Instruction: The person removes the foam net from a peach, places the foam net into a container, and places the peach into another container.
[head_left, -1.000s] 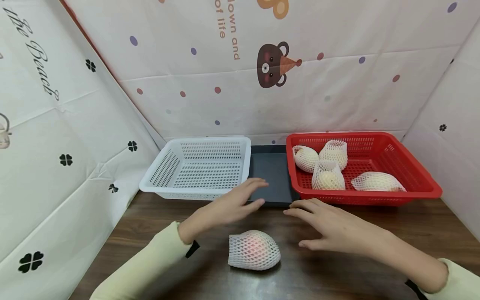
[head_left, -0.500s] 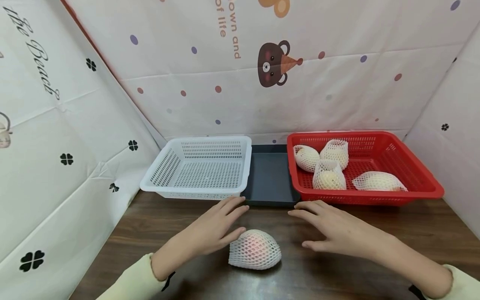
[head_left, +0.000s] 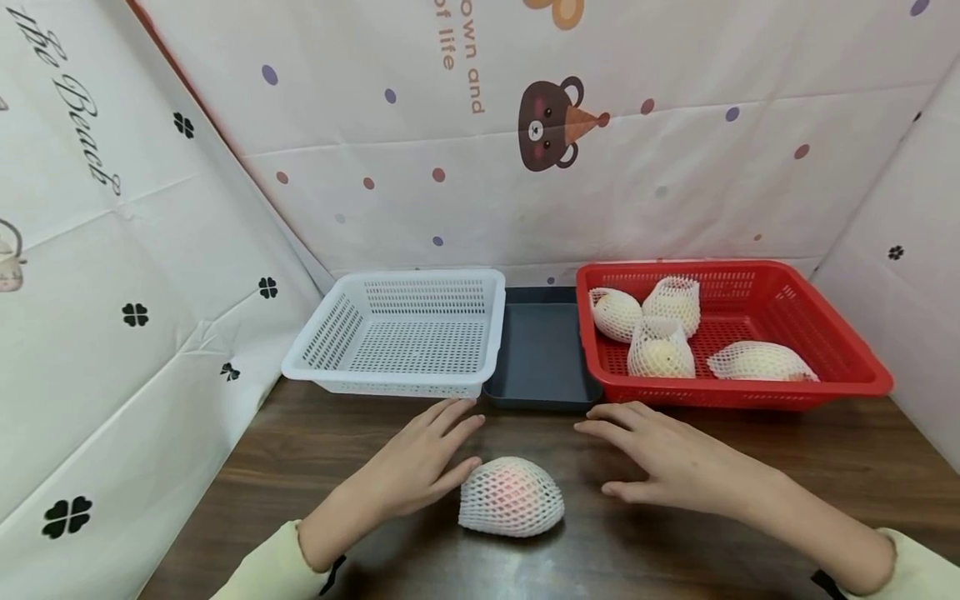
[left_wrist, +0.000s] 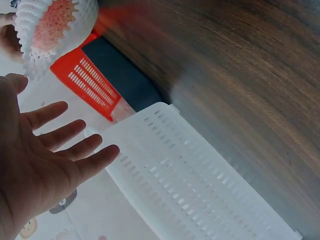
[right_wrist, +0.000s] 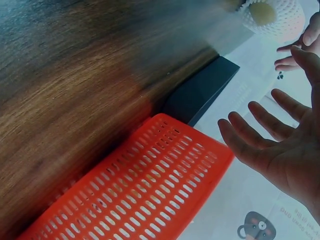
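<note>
A pinkish round fruit in a white foam net (head_left: 512, 497) lies on the dark wooden table in front of the person. Just left of it is the left hand (head_left: 408, 467), its fingers spread and its thumb tip right at the net's upper left edge in the head view. Palm and loose fingers of that hand (left_wrist: 45, 155) show in the left wrist view, holding nothing. To the right of the fruit, apart from it, the right hand (head_left: 663, 458) hovers with relaxed fingers near the red basket's front. The right wrist view also shows this hand (right_wrist: 285, 135) holding nothing.
A white plastic basket (head_left: 408, 385) stands at the back left. Right of it are a dark grey tray (head_left: 543, 350) and a red basket (head_left: 750, 393) with several net-wrapped fruits, one of them lying apart (head_left: 761, 362). Patterned white cloth (head_left: 360, 208) hangs behind and at the sides.
The left hand has drawn back from over the grey tray, moving left and toward the person, to beside the wrapped fruit. The right hand has barely moved.
</note>
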